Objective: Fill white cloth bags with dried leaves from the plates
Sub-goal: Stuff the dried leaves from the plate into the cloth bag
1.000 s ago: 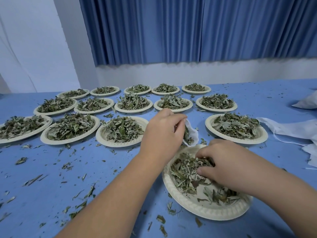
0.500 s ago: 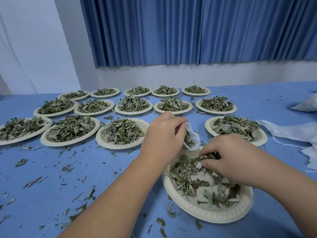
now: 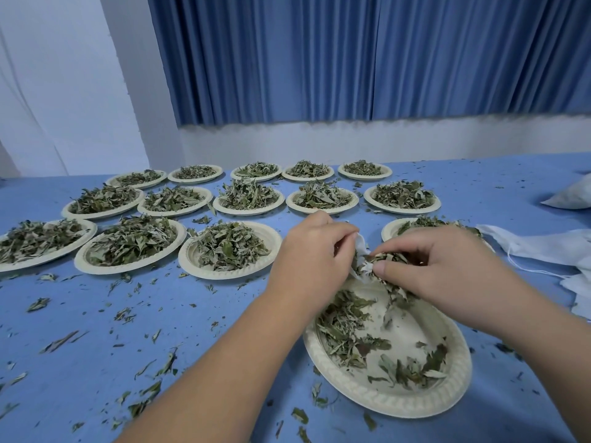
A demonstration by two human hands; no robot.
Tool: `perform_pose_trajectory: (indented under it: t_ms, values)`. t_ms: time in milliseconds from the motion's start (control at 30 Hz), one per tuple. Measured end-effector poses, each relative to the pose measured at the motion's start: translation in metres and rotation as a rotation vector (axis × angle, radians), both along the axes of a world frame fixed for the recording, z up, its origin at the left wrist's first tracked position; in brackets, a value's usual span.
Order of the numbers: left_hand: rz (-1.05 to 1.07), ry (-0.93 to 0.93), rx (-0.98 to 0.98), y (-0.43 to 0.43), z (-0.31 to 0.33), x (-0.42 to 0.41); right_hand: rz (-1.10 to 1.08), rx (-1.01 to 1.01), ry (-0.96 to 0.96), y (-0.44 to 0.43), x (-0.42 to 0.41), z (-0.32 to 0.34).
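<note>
Together, left hand [image 3: 311,254] pinches bag [image 3: 360,251]; right hand [image 3: 438,266] grips leaves [image 3: 385,258].

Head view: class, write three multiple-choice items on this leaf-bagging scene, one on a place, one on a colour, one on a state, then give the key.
1. Where is the part-emptied plate? A nearest the person B far row C on a chair
2. The table cover is: A red B blue C white
3. The left hand: A lies flat B lifts a plate C pinches the white cloth bag
Key: 1A, it lies just below both hands; 2B, its bare parts are blue; 3C, fingers grip the bag's mouth while the right hand holds leaves at it.
</note>
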State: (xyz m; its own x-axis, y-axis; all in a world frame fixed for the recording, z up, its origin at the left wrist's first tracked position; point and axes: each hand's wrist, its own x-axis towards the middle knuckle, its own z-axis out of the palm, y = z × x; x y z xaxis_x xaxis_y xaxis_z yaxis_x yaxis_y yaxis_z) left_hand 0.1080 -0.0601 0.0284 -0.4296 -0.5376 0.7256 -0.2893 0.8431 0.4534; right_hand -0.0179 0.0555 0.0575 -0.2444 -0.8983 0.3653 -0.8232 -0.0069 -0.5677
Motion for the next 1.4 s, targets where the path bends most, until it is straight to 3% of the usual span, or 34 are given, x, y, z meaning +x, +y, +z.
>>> perform_pose_trajectory:
  t_ms: [267,667,967,1400]
  values:
    - [-0.092,0.023,0.023,0.006,-0.002,-0.003,-0.141,-0.055,0.238,-0.007,0.003,-0.011]
    - [-0.133,-0.037,-0.040,0.010,-0.002,-0.004,-0.213,-0.105,0.168,-0.007,0.000,-0.009]
    - [-0.145,-0.002,0.028,0.013,-0.001,-0.007,-0.272,-0.115,0.344,-0.010,0.008,-0.014]
    - [-0.133,0.050,0.164,0.019,0.003,-0.009,-0.254,-0.095,0.406,-0.005,0.015,-0.008]
